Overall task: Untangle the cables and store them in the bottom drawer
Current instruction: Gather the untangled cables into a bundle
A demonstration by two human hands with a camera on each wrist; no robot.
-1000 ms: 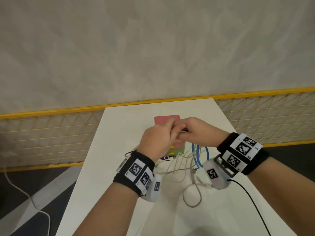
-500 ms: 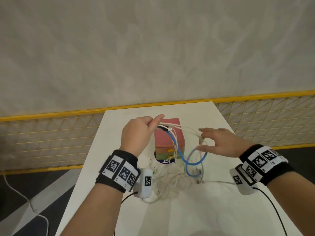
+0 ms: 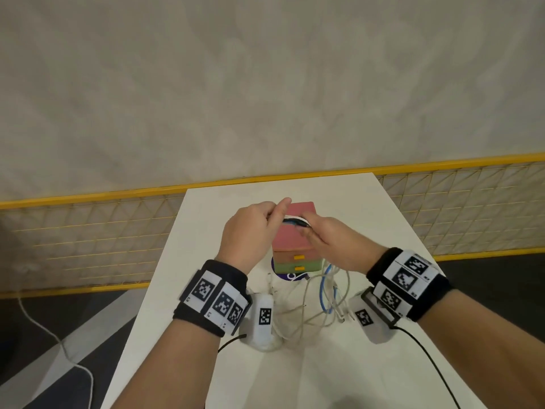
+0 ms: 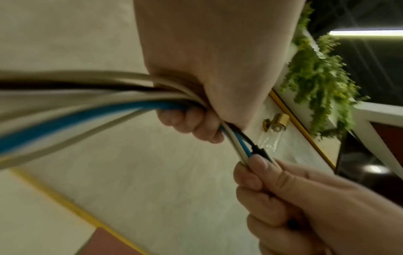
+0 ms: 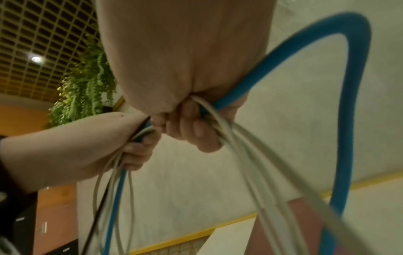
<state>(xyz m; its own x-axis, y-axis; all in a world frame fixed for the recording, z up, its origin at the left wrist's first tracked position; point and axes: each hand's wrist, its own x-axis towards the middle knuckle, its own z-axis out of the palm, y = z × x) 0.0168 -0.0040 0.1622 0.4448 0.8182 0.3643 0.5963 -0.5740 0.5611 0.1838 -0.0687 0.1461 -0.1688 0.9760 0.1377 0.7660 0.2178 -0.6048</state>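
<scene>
A bundle of white, blue and black cables is stretched between my two hands above a small drawer unit with a pink top and yellow handles. My left hand grips the bundle in a fist. My right hand pinches the same cables a short way along. Loose loops of white and blue cable hang down to the white table under my wrists. In the right wrist view a blue loop and white strands trail from my right fingers.
The drawer unit stands mid-table on a dark round mat; its drawers look closed. A yellow-framed mesh fence runs behind the table. A white cord lies on the floor at the left. Black wires run from my wrist cameras.
My hands, apart half a second ago with the right hand open, have come together again. The right hand now pinches the bundle next to the left hand.
</scene>
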